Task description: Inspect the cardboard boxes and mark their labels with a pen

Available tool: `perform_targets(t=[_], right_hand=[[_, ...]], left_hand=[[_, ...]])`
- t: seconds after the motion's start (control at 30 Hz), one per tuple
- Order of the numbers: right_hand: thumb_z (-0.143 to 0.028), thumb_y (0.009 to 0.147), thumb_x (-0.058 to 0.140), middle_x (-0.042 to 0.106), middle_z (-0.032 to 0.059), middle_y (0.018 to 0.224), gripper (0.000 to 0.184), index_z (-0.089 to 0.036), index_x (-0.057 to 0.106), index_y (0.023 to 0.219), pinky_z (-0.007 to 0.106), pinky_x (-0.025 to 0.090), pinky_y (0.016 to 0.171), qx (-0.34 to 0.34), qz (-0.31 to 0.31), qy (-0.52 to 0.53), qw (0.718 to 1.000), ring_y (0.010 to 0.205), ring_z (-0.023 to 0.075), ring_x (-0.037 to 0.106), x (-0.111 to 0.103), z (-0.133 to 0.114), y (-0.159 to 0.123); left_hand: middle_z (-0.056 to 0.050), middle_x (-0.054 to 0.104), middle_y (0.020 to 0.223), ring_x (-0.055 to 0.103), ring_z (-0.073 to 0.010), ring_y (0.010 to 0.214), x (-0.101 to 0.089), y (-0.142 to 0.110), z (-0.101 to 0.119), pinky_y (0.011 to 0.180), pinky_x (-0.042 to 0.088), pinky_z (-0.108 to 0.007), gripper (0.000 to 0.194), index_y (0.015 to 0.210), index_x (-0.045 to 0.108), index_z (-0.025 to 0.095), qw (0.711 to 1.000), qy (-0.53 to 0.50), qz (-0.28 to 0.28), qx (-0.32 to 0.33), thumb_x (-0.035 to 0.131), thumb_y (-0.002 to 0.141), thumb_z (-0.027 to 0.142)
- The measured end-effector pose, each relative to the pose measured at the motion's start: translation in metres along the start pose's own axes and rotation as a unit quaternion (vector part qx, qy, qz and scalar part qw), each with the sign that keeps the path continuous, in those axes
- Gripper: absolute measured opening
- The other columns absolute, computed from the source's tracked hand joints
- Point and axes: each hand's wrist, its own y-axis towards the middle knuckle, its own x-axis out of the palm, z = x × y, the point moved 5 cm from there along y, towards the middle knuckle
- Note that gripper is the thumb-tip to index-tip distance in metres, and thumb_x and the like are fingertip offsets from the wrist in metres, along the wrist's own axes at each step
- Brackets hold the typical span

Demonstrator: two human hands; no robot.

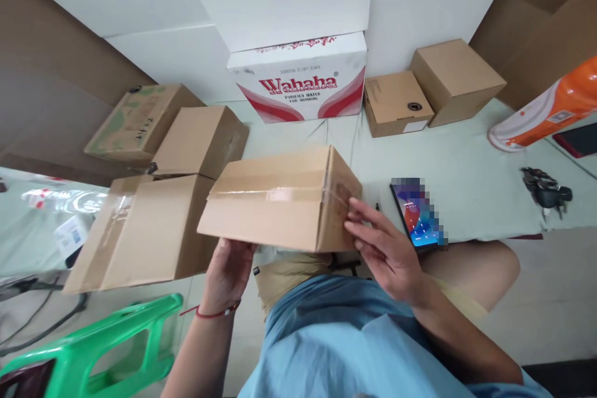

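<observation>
A taped brown cardboard box is held up in front of me, above my lap. My left hand supports it from below at the near left, fingers curled under its bottom edge. My right hand presses flat against the box's right end, fingers stretched out along the cardboard. A red cord is tied around my left wrist.
More brown boxes lie at the left, two small ones at the back right beside a white Wahaha carton. A phone and keys lie on the pale table. A green stool stands at the lower left.
</observation>
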Motion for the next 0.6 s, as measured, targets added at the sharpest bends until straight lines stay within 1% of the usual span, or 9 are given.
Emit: perform_targets(t=[0.07,0.13,0.2,0.27,0.33,0.4,0.47,0.53,0.6], right_hand=[[-0.029,0.106,0.071,0.038,0.003,0.181,0.064,-0.045,0.051,0.165,0.049,0.048,0.13,0.066,0.059,-0.03,0.996,0.163,0.0262,0.046,-0.004,0.027,-0.003],[-0.055,0.088,0.09,0.026,0.0079,0.186,0.102,-0.04,0.037,0.174,0.062,0.032,0.137,0.159,0.071,-0.038,0.984,0.172,0.0352,0.025,-0.006,0.057,-0.005],[-0.076,0.072,0.093,0.021,0.0144,0.187,0.134,-0.032,0.026,0.179,0.065,0.021,0.139,0.246,0.032,0.02,0.969,0.174,0.0393,0.016,0.0,0.081,-0.007],[-0.086,0.071,0.086,0.025,0.0192,0.185,0.138,-0.026,0.025,0.179,0.062,0.024,0.138,0.287,-0.004,0.114,0.951,0.171,0.0397,0.025,0.007,0.092,-0.007],[-0.089,0.072,0.083,0.035,0.0214,0.18,0.134,-0.022,0.032,0.176,0.057,0.037,0.133,0.293,-0.008,0.174,0.94,0.163,0.0387,0.043,0.009,0.094,-0.005],[-0.087,0.077,0.081,0.049,0.0206,0.171,0.12,-0.021,0.043,0.17,0.049,0.053,0.12,0.301,0.015,0.178,0.937,0.144,0.0344,0.062,0.005,0.091,-0.003],[-0.084,0.084,0.076,0.07,0.017,0.144,0.104,-0.02,0.053,0.163,0.039,0.066,0.09,0.321,0.034,0.161,0.933,0.106,0.0257,0.076,-0.001,0.088,-0.004],[-0.082,0.09,0.071,0.077,0.0068,0.098,0.097,-0.019,0.054,0.163,0.029,0.057,0.055,0.353,0.039,0.154,0.922,0.064,0.0168,0.067,-0.004,0.086,-0.007],[-0.079,0.093,0.069,0.061,-0.005,0.068,0.102,-0.02,0.042,0.172,0.025,0.041,0.038,0.384,0.043,0.16,0.909,0.045,0.0127,0.05,-0.005,0.084,-0.01]], left_hand=[[0.002,0.069,0.077,0.067,-0.015,0.077,0.003,0.01,-0.005,0.078,0.06,-0.026,0.054,0.086,0.074,0.023,0.999,0.014,0.008,0.032,0.101,0.065,0.065],[0.005,0.062,0.071,0.06,-0.0118,0.07,0.007,0.019,-0.007,0.076,0.055,-0.023,0.058,0.079,0.069,0.022,0.998,0.024,0.019,0.058,0.099,0.067,0.069],[0.006,0.06,0.069,0.056,-0.0107,0.068,0.01,0.026,-0.005,0.073,0.051,-0.022,0.059,0.078,0.069,0.021,0.996,0.037,0.029,0.079,0.097,0.068,0.072],[0.004,0.064,0.073,0.058,-0.0114,0.071,0.013,0.029,0.002,0.073,0.05,-0.022,0.057,0.08,0.072,0.019,0.994,0.057,0.03,0.089,0.096,0.072,0.071],[0.002,0.068,0.075,0.059,-0.0119,0.072,0.016,0.028,0.011,0.072,0.048,-0.023,0.053,0.08,0.075,0.018,0.991,0.09,0.027,0.097,0.095,0.076,0.067],[0.003,0.068,0.073,0.057,-0.0114,0.07,0.018,0.025,0.021,0.068,0.046,-0.022,0.047,0.081,0.078,0.018,0.985,0.131,0.033,0.106,0.096,0.077,0.061],[0.002,0.071,0.075,0.058,-0.0115,0.069,0.021,0.02,0.027,0.066,0.047,-0.022,0.043,0.089,0.082,0.019,0.982,0.154,0.041,0.104,0.099,0.073,0.054],[-0.001,0.079,0.089,0.066,-0.0134,0.077,0.025,0.015,0.029,0.073,0.052,-0.023,0.047,0.102,0.085,0.019,0.985,0.138,0.045,0.091,0.102,0.069,0.048],[-0.004,0.083,0.101,0.071,-0.0148,0.086,0.028,0.012,0.027,0.083,0.056,-0.025,0.05,0.109,0.085,0.019,0.989,0.113,0.046,0.082,0.102,0.069,0.044]])
